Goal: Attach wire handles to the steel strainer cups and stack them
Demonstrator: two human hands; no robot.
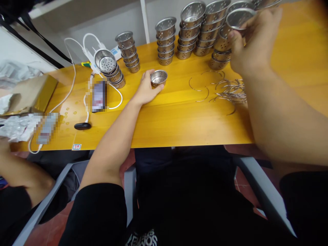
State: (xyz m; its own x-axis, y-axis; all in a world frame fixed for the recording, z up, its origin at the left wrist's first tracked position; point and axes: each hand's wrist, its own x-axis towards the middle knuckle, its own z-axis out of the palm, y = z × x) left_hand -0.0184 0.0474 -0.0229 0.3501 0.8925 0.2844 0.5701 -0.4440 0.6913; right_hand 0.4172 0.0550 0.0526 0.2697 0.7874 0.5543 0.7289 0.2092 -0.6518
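My left hand (146,89) curled around a single steel cup (158,78) on the yellow table (179,116), my right hand (252,42) gripping a cup (239,18) atop the stacks (202,30), wire rings (228,90) between.

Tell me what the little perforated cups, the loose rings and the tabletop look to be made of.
Perforated cup under the left hand, and the one the right hand holds at the stacks: thin metal, likely stainless steel, bright and mirror-like, with punched holes. Rings: thin silvery wire, apparently steel. Table: yellow wood-grain with a glossy sheen; whether solid wood or laminate is unclear.
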